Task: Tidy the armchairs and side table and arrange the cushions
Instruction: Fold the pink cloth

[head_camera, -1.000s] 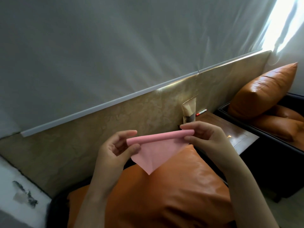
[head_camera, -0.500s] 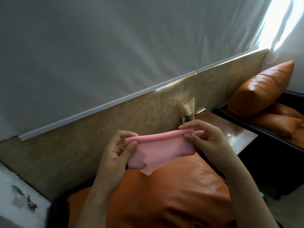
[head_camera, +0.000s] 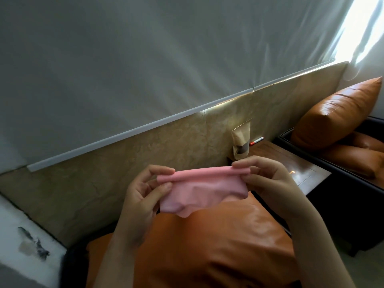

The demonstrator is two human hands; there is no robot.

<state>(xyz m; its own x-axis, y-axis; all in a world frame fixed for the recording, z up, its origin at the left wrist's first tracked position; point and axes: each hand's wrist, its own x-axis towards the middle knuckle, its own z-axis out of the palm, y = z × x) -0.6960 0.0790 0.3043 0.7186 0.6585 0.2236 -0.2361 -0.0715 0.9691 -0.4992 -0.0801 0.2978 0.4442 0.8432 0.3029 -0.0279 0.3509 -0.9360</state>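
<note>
**Folded tighter than a second ago**

Gathers the loose corner of the pink cloth [head_camera: 197, 194] up into a bunched fold, where one second ago hung free as a point. Holds it in the air above the near orange cushion [head_camera: 218, 252], with the left hand [head_camera: 143, 198] pinching one end of the rolled top edge and the right hand [head_camera: 270, 183] pinching the other end.

Seems about the middle of the task. Looks already set: near orange cushion lying flat, far orange cushion [head_camera: 336, 115] leaning upright in the second armchair [head_camera: 353, 208]. Remains, probably: finishing the fold, putting the cloth away, then clearing the side table [head_camera: 291, 161], with brown paper pouch [head_camera: 242, 140] standing at the wall and red-capped marker [head_camera: 257, 140] lying just beside it.
</note>
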